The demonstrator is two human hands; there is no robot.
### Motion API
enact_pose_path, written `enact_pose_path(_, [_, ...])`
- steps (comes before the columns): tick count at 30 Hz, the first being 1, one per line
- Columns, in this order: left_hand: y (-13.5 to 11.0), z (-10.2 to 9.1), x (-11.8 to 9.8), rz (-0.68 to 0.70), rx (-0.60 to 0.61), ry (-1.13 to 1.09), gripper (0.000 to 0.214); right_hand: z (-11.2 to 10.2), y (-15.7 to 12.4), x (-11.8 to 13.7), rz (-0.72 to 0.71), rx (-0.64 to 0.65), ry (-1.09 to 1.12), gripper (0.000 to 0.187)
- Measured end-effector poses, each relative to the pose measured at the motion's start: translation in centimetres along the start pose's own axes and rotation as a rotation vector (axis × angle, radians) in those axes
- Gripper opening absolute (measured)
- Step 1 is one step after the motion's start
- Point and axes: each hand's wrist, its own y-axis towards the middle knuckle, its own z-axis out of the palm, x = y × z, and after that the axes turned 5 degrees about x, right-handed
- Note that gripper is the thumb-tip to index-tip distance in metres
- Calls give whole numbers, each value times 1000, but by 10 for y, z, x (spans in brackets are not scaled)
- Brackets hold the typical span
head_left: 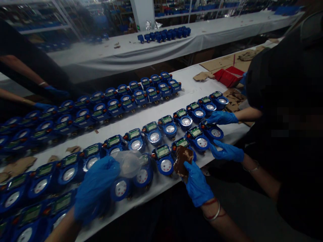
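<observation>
My left hand (97, 186), in a blue glove, is closed on a translucent, whitish plastic piece with a rounded shape (129, 163); its exact kind is unclear. That piece hangs over the blue water meters of the front row, partly covering one meter (142, 175). In my right hand (199, 186), also gloved, is a flat brown piece (183, 159) with pale worn patches, pinched at its lower edge. It sits in front of another meter (181, 144) and hides part of it. Each meter has a round white dial and a small green display board.
To my right a co-worker's gloved hands (222, 117) are at the end meters. More meters (128, 102) stand in rows across the white table (188, 84). A red bin (229, 75) and torn cardboard (202, 76) lie farther right. Another person's hands (57, 91) show at left.
</observation>
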Motion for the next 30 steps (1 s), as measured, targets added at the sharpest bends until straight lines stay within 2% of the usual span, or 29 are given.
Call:
enact_pose_path(7, [1,-4,4,-24,27,25,39,1,2,-1,37,14,-17,39])
enact_pose_path(15, [3,-5,4,10,14,97,42,1,4,9,1,-47,1,29])
enact_pose_path(17, [5,-6,9,2,6,107,43,2,4,10,-5,-49,2,31])
enact_pose_path(20, [8,-9,19,11,58,120,43,2,5,11,-18,-48,3,33])
enact_pose_path(23, [8,-10,24,27,71,75,41,2,5,11,-32,-41,3,36])
enact_pose_path(30, [2,-9,15,-6,65,-14,44,2,1,1,-38,-28,13,35])
